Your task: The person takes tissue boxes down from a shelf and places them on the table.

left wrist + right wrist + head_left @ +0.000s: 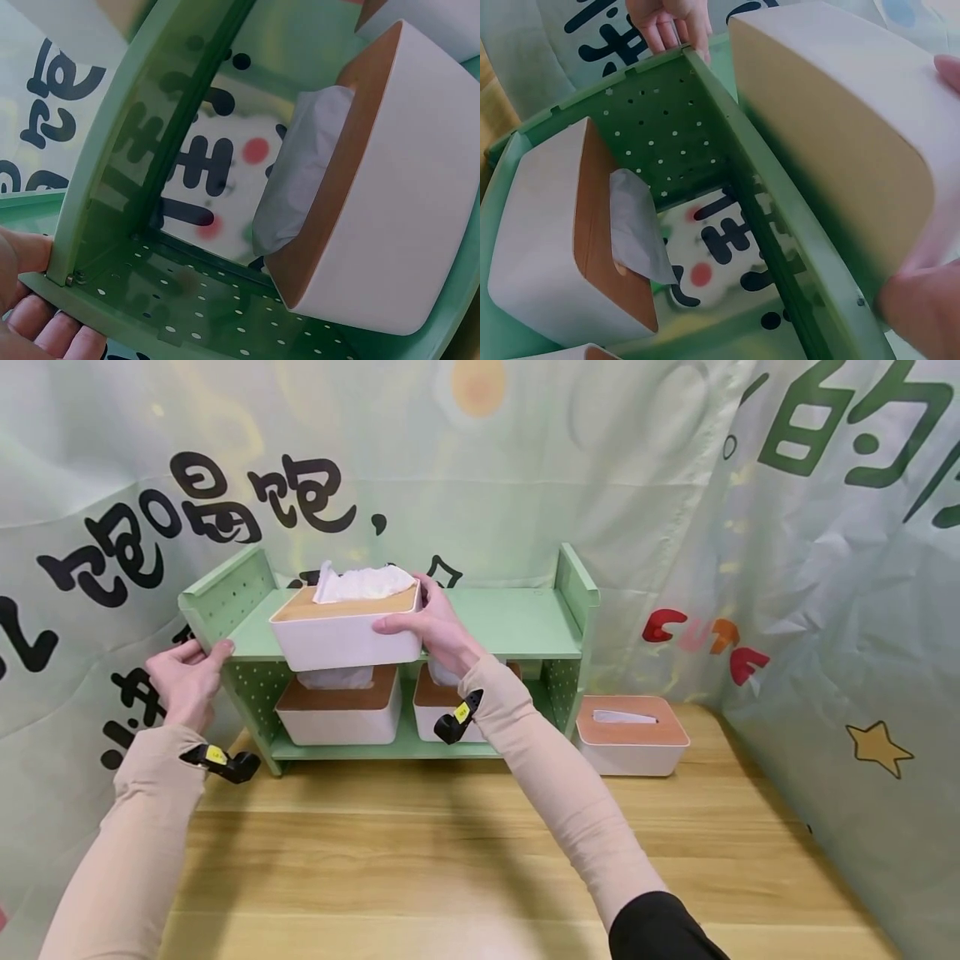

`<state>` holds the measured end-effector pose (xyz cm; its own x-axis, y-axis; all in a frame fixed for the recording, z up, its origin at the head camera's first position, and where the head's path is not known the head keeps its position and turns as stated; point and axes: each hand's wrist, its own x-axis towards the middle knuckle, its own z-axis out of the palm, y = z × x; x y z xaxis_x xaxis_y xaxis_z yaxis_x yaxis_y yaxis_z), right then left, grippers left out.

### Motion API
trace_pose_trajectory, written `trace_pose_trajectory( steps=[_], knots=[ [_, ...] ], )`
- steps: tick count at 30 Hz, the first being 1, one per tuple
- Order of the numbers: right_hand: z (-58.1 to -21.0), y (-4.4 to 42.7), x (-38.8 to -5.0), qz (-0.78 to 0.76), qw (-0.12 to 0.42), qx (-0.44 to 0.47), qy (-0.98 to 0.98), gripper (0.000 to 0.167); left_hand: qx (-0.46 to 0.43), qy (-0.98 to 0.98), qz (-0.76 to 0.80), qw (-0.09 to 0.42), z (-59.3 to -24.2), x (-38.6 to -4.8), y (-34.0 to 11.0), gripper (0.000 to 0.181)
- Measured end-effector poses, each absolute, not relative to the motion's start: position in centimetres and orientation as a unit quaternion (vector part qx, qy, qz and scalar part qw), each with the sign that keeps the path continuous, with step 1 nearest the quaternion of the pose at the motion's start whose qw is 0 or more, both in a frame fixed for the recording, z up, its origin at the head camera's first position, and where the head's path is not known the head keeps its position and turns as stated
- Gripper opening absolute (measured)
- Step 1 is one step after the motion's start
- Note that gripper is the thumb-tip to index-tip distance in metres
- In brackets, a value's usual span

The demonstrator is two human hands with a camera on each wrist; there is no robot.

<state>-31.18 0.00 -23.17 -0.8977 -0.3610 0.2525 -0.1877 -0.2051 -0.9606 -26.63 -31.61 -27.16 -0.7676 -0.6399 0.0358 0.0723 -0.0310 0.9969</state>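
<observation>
My right hand (442, 627) grips the right end of a white tissue box (337, 643) with a wood-look lid, thumb on its front wall. A white tissue sticks up from the lid. The box is at the front edge of the green shelf's (517, 618) upper board; its underside shows in the right wrist view. My left hand (183, 681) holds the shelf's left side at upper-board height, thumb and fingers on either side of the edge in the left wrist view. Below, a second tissue box (341, 727) sits on the lower board.
Another tissue box (431, 714) stands on the lower board, partly behind my right forearm. Right of the shelf, a tissue box (633, 752) sits on the wooden table (360, 860). Printed cloth (480, 510) hangs behind and at both sides.
</observation>
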Motion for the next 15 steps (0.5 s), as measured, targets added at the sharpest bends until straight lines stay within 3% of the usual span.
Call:
trace_pose_trajectory(
  steps=[15],
  knots=[
    [-22.8,1.8,-29.7,-0.768,0.046,-0.246,0.590,0.090,0.215,-0.648,-0.682,0.263,-27.2,-26.6,-31.7,0.054]
  ],
)
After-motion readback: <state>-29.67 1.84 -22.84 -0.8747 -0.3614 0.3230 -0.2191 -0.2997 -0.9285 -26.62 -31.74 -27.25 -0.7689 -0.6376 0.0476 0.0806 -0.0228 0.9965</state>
